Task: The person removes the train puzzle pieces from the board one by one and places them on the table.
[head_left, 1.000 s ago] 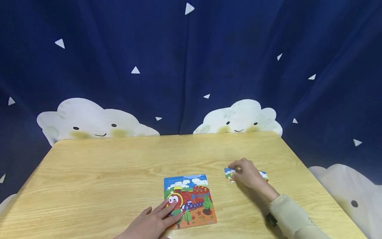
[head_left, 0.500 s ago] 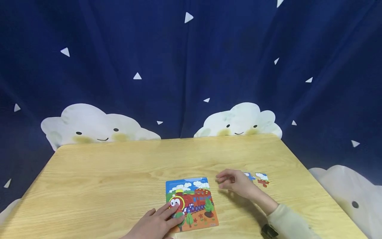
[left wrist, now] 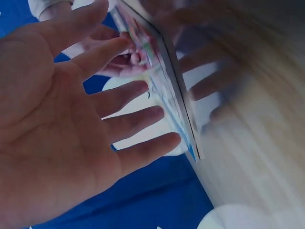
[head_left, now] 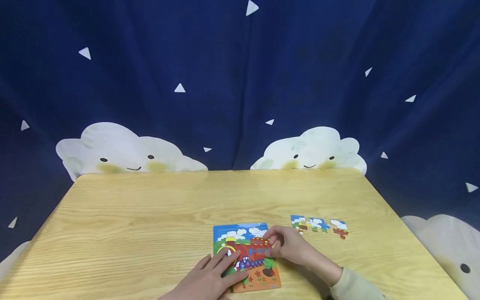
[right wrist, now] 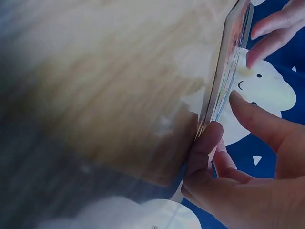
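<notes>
A square jigsaw puzzle (head_left: 256, 281) with a red train picture lies flat on the table. My left hand (head_left: 210, 277) rests on its lower left part, fingers straight and spread, covering some of the train's face. At the puzzle's right edge, my right hand (head_left: 294, 246) touches the board with bent fingers. In the right wrist view, fingertips of the right hand (right wrist: 257, 191) meet the board's edge (right wrist: 224, 71), while the thumb stands apart from the fingers. The left wrist view has the left palm (left wrist: 57, 129) beside the tilted-looking board (left wrist: 169, 86).
Beyond the right hand lie loose puzzle pieces: one on the left (head_left: 298, 221), a middle one (head_left: 318, 225) and a right one (head_left: 339, 227) with red train parts. The wooden table (head_left: 150, 212) ends at a dark blue curtain (head_left: 225, 83) with clouds.
My right hand has left the loose pieces and moved left to the puzzle's right edge, uncovering the pieces. My left hand has stayed on the puzzle.
</notes>
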A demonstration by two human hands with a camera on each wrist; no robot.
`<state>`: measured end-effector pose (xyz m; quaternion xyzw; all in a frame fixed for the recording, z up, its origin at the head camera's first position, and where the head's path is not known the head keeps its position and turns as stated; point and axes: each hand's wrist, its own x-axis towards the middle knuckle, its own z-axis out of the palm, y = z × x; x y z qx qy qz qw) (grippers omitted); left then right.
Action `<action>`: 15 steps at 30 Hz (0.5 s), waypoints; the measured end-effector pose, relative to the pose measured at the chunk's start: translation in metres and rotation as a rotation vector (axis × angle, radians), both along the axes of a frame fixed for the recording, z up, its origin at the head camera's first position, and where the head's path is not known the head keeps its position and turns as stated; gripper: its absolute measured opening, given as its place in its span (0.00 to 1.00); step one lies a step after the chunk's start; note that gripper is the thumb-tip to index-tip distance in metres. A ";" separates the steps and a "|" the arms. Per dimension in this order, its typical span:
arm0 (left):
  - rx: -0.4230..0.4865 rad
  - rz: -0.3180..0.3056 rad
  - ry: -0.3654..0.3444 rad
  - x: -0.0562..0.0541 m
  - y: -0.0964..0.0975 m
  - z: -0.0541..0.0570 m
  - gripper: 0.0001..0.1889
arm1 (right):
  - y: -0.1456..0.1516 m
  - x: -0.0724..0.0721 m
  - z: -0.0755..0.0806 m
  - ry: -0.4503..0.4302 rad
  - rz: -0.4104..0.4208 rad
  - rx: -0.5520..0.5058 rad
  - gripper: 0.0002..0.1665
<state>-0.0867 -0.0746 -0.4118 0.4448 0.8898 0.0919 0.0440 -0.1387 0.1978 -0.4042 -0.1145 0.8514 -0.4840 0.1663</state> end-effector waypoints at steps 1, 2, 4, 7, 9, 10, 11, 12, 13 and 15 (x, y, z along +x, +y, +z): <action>0.002 -0.009 0.025 0.000 0.002 -0.001 0.33 | -0.001 0.000 0.001 0.005 0.001 0.009 0.20; -0.002 -0.014 0.035 0.000 0.004 -0.001 0.33 | -0.001 0.000 0.001 0.017 0.003 0.021 0.21; -0.030 -0.013 0.023 -0.001 0.007 -0.002 0.32 | -0.002 0.000 0.002 0.030 0.008 0.035 0.21; -0.066 0.008 -0.033 -0.002 0.010 -0.003 0.31 | -0.003 0.000 0.002 0.069 0.015 0.076 0.20; -0.084 0.020 -0.055 -0.002 0.011 -0.003 0.31 | -0.004 0.000 0.002 0.089 0.024 0.093 0.19; -0.088 0.021 -0.055 -0.002 0.011 -0.004 0.31 | -0.004 0.000 0.001 0.098 0.028 0.099 0.19; -0.087 0.026 -0.060 -0.002 0.012 -0.004 0.31 | -0.004 0.000 0.001 0.105 0.031 0.103 0.19; -0.085 0.027 -0.061 -0.002 0.012 -0.004 0.31 | -0.004 0.000 0.001 0.109 0.032 0.109 0.19; -0.082 0.027 -0.060 -0.001 0.011 -0.005 0.31 | -0.005 0.001 0.001 0.109 0.032 0.113 0.19; -0.079 0.025 -0.059 -0.001 0.011 -0.005 0.30 | -0.005 0.001 0.000 0.112 0.029 0.116 0.19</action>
